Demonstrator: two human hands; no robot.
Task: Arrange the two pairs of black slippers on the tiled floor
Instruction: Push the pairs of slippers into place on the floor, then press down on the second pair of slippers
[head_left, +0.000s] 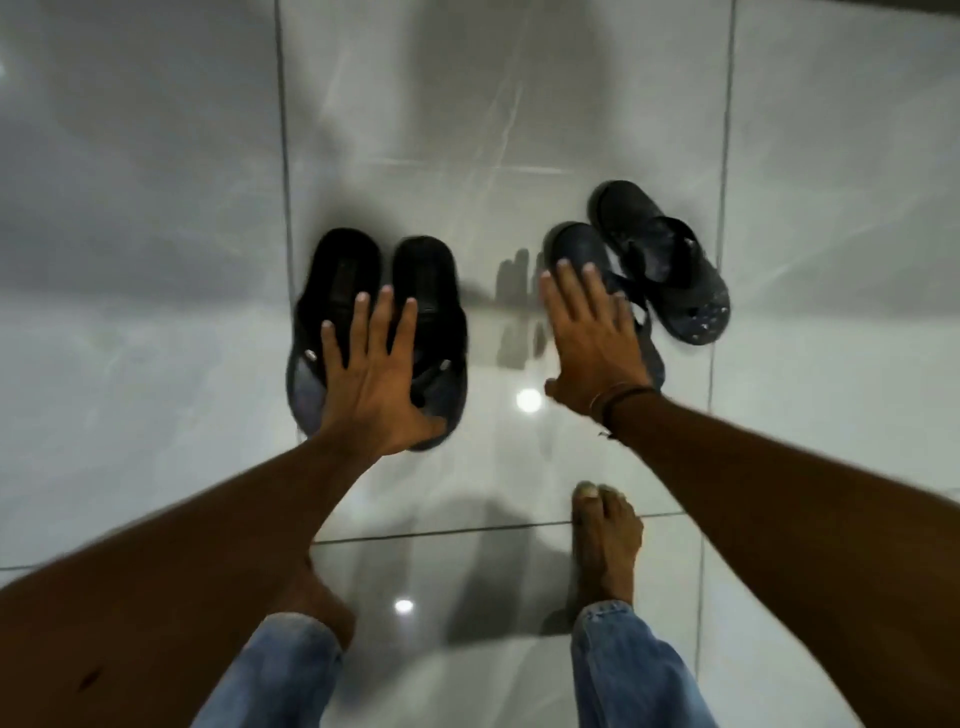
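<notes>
L hand (371, 374) lay flat, fingers spread, over the left pair of black slippers (376, 312); not gripping, palm pressed on or hovering just above the strap end, contact unclear w/ the blur. That pair sat directly under the palm, both slippers side by side & touching, long axes running straight away from the person, toes beyond the fingertips. Looked already squared up.

R hand (592, 332) was also open, fingers extended, nothing held. It covered the near slipper of the right pair, a black clog (576, 249), whose toe poked out just past the fingertips. The second clog (660, 260) lay off to the R hand's outer side & a bit farther out, well clear of the palm, overlapping the near one around the straps. Its long axis was skewed: toe end toward the person & outward, heel up & inward, so not parallel w/ its mate nor w/ the left pair.

Judgement: the coming move hinges on that skew. R hand is much the nearer; it'd need to reach outward past its little finger, turn the stray clog till its axis matches, then slide it in beside its mate. Tiled floor (156, 260) glossy, so sliding should be easy, overshoot possible.
</notes>
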